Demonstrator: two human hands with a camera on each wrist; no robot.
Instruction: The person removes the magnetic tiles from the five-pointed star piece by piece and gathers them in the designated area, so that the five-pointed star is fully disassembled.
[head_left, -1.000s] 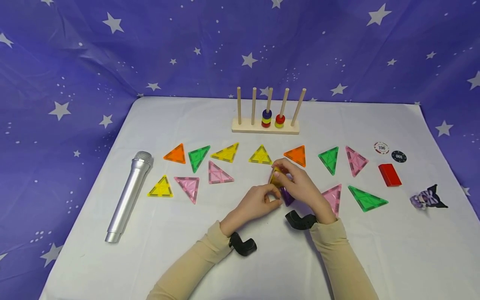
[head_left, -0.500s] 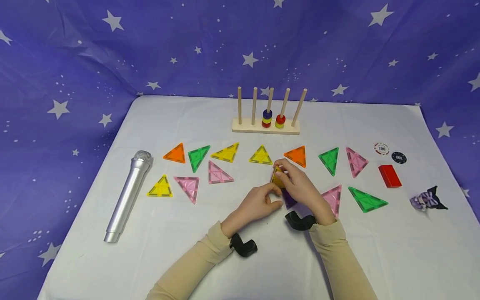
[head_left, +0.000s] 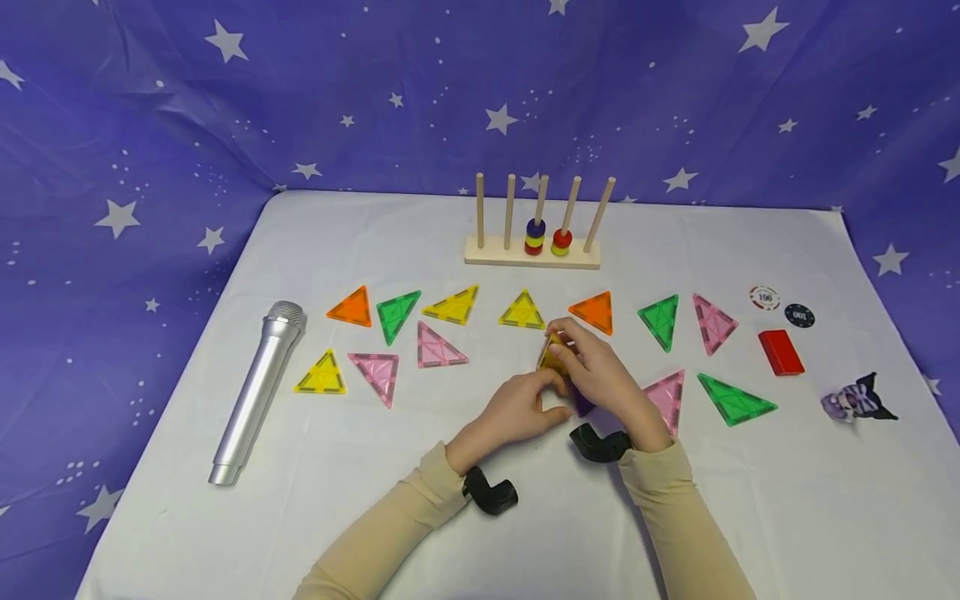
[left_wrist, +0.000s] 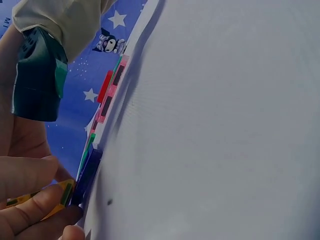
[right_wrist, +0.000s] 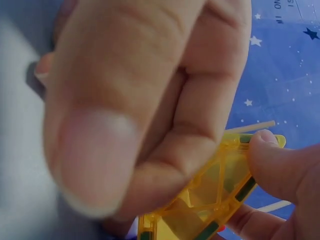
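Observation:
In the head view my right hand pinches a yellow magnetic tile, which stands tilted up from the table. Its thumb lies on the tile's face in the right wrist view, where the tile shows a see-through frame with dark magnets. My left hand sits low beside it, fingertips at the tile's lower edge and thumb apart. Below the hands lies a purple magnetic tile, mostly covered; it looks dark blue in the left wrist view. Fingers hide where the two tiles meet.
Several loose triangular tiles lie around, including orange, yellow, pink and green. A wooden peg stand stands behind. A silver microphone lies left; chips, a red box and a figurine lie right.
My left hand has shifted slightly right, and its thumb covers more of the space by the purple tile. The yellow tile has tipped a little; my right hand keeps its grip.

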